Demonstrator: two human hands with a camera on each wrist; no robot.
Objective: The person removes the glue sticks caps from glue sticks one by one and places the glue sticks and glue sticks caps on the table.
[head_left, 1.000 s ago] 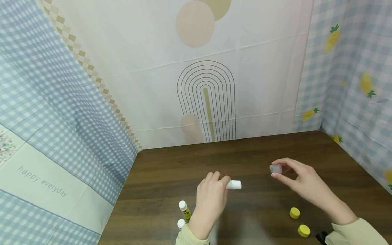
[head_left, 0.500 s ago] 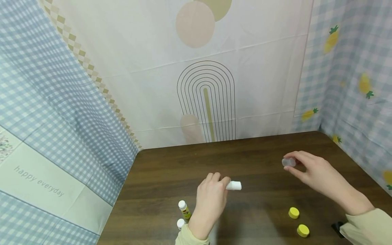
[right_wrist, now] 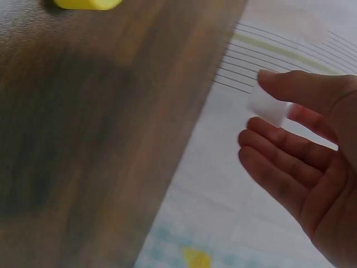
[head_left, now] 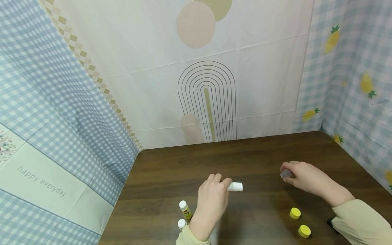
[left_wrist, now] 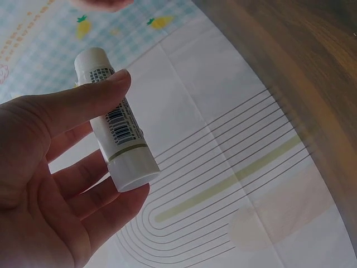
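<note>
In the head view my left hand (head_left: 212,199) is above the middle of the table and holds a glue stick (head_left: 235,186) lying sideways, its white end pointing right. The left wrist view shows the thumb and fingers around this glue stick (left_wrist: 119,125), with a barcode label between its white ends. My right hand (head_left: 309,178), apart from it to the right, pinches a small translucent cap (head_left: 286,174). In the right wrist view the thumb lies against the cap (right_wrist: 269,105), whose far side the hand partly hides.
Beside my left forearm stand a yellow-labelled glue stick (head_left: 185,210) and another white-topped one (head_left: 181,223), partly hidden. Two yellow caps (head_left: 295,213) lie on the brown table (head_left: 171,170) near my right forearm. A black object (head_left: 332,225) shows by the right sleeve. Cloth hangs behind.
My right hand, pinching the cap, has shifted right and away, then come back down slightly, turning the cap. The left hand and its glue stick have stayed nearly still.
</note>
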